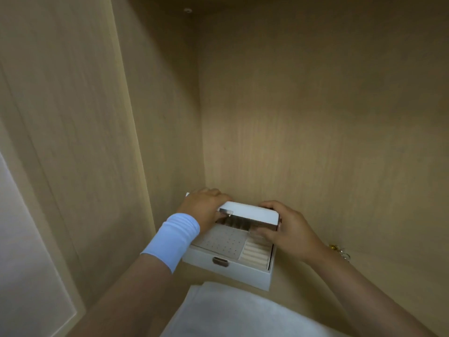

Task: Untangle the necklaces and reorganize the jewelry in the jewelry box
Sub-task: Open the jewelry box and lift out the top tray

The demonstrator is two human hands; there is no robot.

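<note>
A white jewelry box (pixel 226 267) stands on the wooden shelf in the back left corner of a cabinet. Its mirrored lid (pixel 252 212) is partly raised, tilted over the tray. My left hand (pixel 206 209) grips the lid's left end, fingers curled over its edge. My right hand (pixel 286 229) grips the lid's right end. Under the lid I see a perforated earring panel (pixel 222 242) and cream ring rolls (pixel 255 254). A metal pull (pixel 220 261) sits on the front drawer. No necklaces show.
Wooden cabinet walls close in at the left (pixel 158 142) and back (pixel 315 117). A folded white cloth (pixel 230 312) lies in front of the box. A white wristband (pixel 173 242) is on my left wrist and a gold bracelet (pixel 340 251) on my right.
</note>
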